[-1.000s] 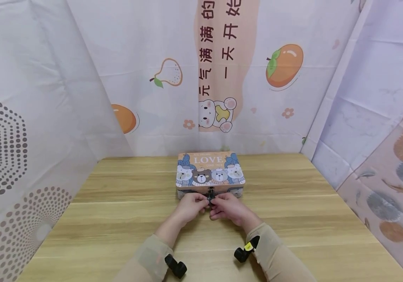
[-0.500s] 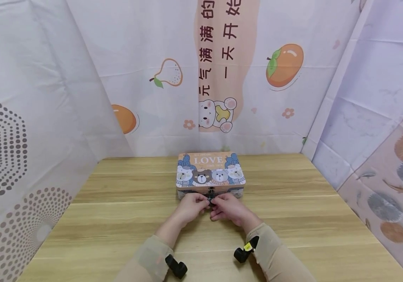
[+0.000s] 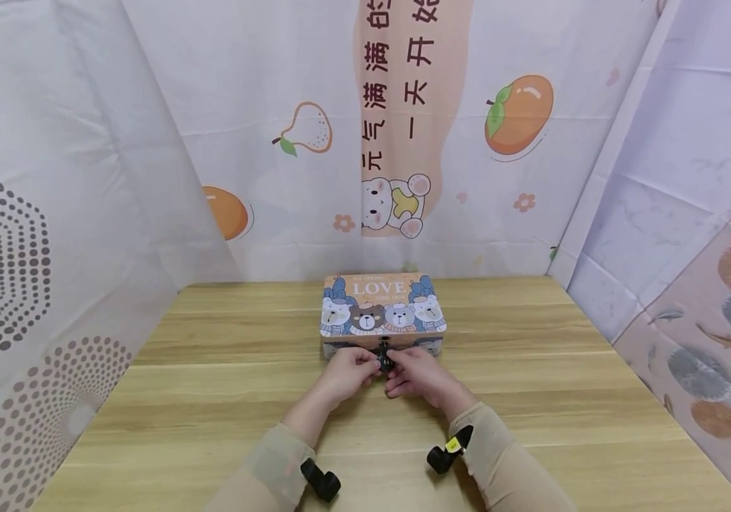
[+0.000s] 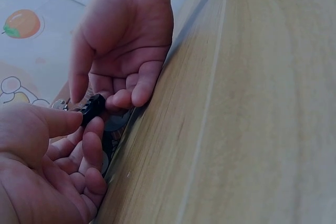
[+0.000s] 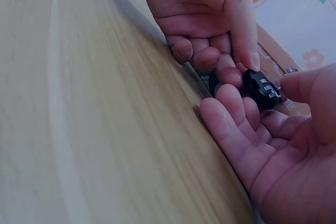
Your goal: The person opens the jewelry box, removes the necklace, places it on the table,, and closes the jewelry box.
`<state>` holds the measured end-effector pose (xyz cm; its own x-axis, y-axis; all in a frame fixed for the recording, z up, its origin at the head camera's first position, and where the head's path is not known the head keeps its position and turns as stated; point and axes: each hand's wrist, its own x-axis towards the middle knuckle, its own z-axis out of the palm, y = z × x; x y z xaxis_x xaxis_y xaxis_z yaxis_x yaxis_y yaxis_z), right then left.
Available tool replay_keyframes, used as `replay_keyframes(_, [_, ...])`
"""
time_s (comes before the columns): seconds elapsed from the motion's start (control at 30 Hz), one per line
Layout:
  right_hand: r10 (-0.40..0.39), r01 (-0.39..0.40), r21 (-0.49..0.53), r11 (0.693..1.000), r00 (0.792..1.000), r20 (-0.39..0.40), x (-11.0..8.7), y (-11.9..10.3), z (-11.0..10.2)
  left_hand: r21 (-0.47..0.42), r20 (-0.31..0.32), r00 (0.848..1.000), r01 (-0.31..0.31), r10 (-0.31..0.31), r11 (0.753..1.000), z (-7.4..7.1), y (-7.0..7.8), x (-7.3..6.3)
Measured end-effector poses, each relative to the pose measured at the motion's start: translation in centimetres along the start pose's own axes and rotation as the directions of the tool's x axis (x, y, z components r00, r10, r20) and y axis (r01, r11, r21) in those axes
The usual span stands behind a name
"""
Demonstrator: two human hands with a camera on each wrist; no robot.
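Note:
A small black combination padlock (image 5: 262, 89) with a row of dials hangs at the front clasp of a tin box (image 3: 383, 306) printed with bears and "LOVE". My left hand (image 3: 346, 373) pinches one end of the padlock between thumb and index finger. From the other side, my right hand (image 3: 419, 377) holds it too, its thumb tip close by the end nearest the clasp in the right wrist view and its other fingers curled below. The box's lid is down. Fingers hide part of the padlock and the box's front.
The box stands near the back of a wood-grain table (image 3: 212, 412), close to a white curtain (image 3: 263, 213) with fruit prints. More printed cloth (image 3: 634, 213) hangs at the right. Each forearm wears a black wrist camera (image 3: 321, 481).
My right thumb has shifted up a little on the padlock, so more of its black face shows in the head view. The box and my left hand stay put.

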<state>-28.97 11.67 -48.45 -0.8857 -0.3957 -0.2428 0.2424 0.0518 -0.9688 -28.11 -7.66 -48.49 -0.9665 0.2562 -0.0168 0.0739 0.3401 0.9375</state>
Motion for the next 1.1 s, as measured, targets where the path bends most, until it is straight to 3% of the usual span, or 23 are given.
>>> replay_keyframes(0.4, [-0.026,0.027,-0.022,0.999,0.999,0.046,-0.4,-0.35,-0.44,0.01,-0.005,1.0,0.0,0.0,1.0,0.0,0.03,0.16])
replay_keyframes(0.77, [-0.025,0.025,-0.081,0.996,1.0,0.003,0.02,0.11,0.16,-0.023,0.002,1.0,0.004,-0.004,1.0,0.07,0.03,0.13])
replay_keyframes(1.1, [-0.033,0.036,-0.117,0.993,0.999,0.025,-0.03,0.09,0.26,-0.03,0.005,1.0,-0.004,0.004,1.0,0.03,0.0,0.03])
